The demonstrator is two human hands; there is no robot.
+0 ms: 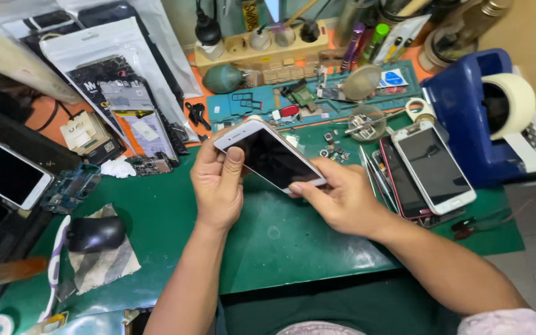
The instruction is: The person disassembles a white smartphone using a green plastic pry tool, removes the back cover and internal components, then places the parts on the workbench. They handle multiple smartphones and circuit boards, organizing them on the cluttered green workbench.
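A white smartphone (271, 155) with a dark screen is held above the green mat (274, 236), tilted from upper left to lower right. My left hand (218, 186) grips its upper left end, thumb pressed on the glass. My right hand (339, 198) holds the lower right end, fingers curled under the edge. Both forearms reach in from the bottom of the view.
Two more phones (432, 167) lie stacked at right beside a blue tape dispenser (485, 118). Another white phone (4, 177) and circuit boards (72, 186) sit at left. A black blower (94, 232) rests on a cloth. Small parts and tools crowd the back.
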